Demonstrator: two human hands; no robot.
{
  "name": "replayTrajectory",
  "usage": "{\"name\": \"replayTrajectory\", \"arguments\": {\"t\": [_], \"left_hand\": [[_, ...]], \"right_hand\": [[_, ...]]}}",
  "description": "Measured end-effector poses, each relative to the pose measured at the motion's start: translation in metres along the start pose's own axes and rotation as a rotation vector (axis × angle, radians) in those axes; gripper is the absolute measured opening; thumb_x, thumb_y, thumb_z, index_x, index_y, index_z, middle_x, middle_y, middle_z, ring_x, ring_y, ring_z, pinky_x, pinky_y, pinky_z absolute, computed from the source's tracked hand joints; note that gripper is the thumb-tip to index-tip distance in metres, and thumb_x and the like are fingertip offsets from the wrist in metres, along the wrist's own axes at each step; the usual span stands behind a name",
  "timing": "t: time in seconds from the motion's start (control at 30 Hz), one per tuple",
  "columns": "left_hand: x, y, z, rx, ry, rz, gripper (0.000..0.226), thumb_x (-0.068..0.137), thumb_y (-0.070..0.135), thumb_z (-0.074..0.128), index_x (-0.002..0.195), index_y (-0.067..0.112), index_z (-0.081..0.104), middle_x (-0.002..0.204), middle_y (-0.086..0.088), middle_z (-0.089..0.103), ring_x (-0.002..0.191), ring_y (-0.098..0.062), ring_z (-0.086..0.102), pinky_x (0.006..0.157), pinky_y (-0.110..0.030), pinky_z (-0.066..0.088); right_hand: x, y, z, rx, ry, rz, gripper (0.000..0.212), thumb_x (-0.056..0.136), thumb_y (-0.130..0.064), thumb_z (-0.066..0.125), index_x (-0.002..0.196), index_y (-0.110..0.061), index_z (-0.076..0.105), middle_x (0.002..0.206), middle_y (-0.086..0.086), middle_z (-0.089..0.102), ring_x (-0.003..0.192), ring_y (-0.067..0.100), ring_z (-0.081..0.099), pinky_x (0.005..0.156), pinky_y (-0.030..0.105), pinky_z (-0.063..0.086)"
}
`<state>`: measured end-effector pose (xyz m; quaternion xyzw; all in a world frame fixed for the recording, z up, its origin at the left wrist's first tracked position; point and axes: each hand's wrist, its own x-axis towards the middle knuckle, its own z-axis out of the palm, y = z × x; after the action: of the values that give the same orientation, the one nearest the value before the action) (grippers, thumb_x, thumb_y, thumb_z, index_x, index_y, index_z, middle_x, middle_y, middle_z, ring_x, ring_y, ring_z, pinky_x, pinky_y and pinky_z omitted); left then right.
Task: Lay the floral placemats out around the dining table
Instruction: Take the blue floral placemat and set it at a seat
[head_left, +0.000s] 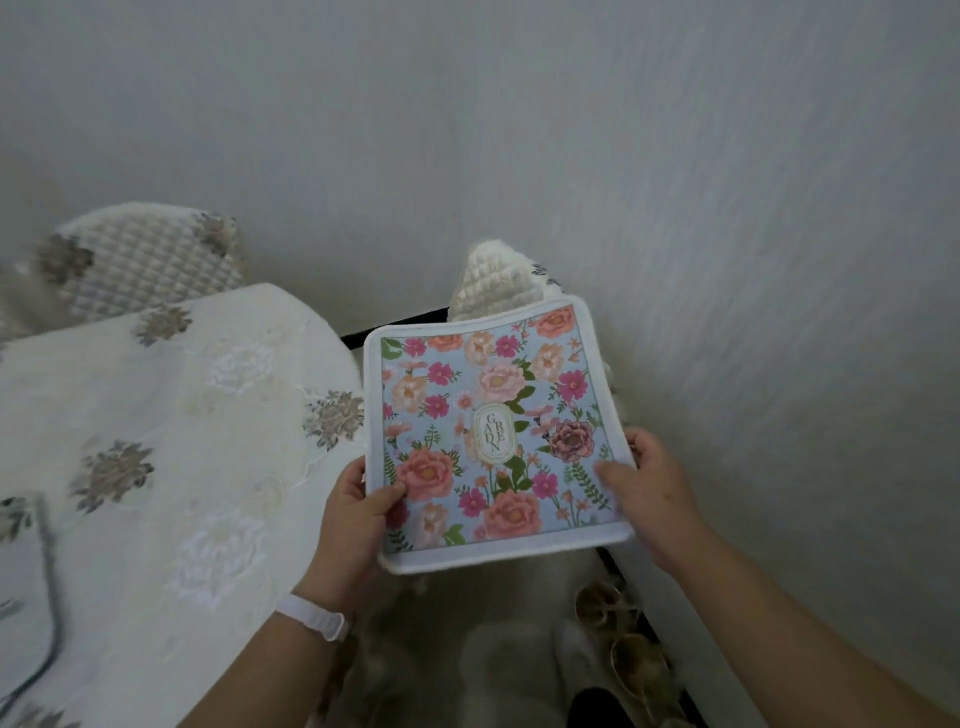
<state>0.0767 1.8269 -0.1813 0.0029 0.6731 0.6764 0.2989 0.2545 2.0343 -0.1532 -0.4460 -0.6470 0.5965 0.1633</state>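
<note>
A floral placemat (488, 415), light blue with pink and peach flowers, a white border and a "GARDEN" label in its middle, is held in the air to the right of the dining table (156, 441). My left hand (358, 509) grips its lower left edge with the thumb on top. My right hand (644, 483) holds its lower right edge, thumb on the printed side. The table wears a cream embroidered cloth with grey-brown flowers. I cannot tell whether more mats lie under the one I hold.
Two chairs with quilted cream covers stand by the grey wall: one chair (145, 260) behind the table, another chair (498, 286) behind the mat. Several shoes (623, 644) lie on the floor at the lower right. A grey-edged mat (31, 597) lies at the table's left.
</note>
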Motion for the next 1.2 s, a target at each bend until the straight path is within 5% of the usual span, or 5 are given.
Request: {"name": "replayTrajectory", "arguments": {"t": [0.4,0.53,0.67,1.2], "left_hand": [[0.004,0.027,0.043,-0.089,0.529,0.079,0.021,0.092,0.001,0.057,0.103,0.019,0.059,0.098,-0.007,0.072,0.077,-0.023,0.074,0.056,-0.035,0.059],[-0.009,0.034,0.038,-0.140,0.636,0.104,0.021,0.092,-0.001,0.056,0.102,0.018,0.058,0.097,-0.010,0.073,0.078,-0.028,0.074,0.057,-0.038,0.060],[-0.021,0.034,0.022,-0.167,0.739,0.132,0.022,0.091,-0.002,0.058,0.104,0.015,0.059,0.100,-0.013,0.073,0.082,-0.030,0.073,0.063,-0.043,0.060],[0.032,0.006,-0.060,-0.392,0.864,0.099,0.017,0.094,-0.001,0.054,0.105,0.013,0.057,0.102,-0.017,0.071,0.087,-0.035,0.071,0.065,-0.044,0.060]], "right_hand": [[0.158,-0.058,0.028,-0.106,-0.506,-0.126,0.020,0.088,-0.005,0.061,0.100,-0.022,0.059,0.094,0.004,0.073,0.074,0.018,0.074,0.066,0.043,0.062],[0.169,-0.067,0.054,-0.121,-0.631,-0.188,0.021,0.089,-0.004,0.059,0.095,-0.024,0.059,0.092,0.001,0.071,0.066,0.009,0.072,0.051,0.024,0.055],[0.176,-0.074,0.087,-0.153,-0.733,-0.193,0.017,0.091,-0.006,0.059,0.098,-0.022,0.059,0.094,0.003,0.072,0.072,0.015,0.073,0.058,0.032,0.058],[0.204,-0.101,0.217,-0.332,-0.900,-0.220,0.016,0.093,-0.006,0.056,0.097,-0.022,0.058,0.095,0.005,0.070,0.076,0.019,0.071,0.051,0.023,0.053]]}}
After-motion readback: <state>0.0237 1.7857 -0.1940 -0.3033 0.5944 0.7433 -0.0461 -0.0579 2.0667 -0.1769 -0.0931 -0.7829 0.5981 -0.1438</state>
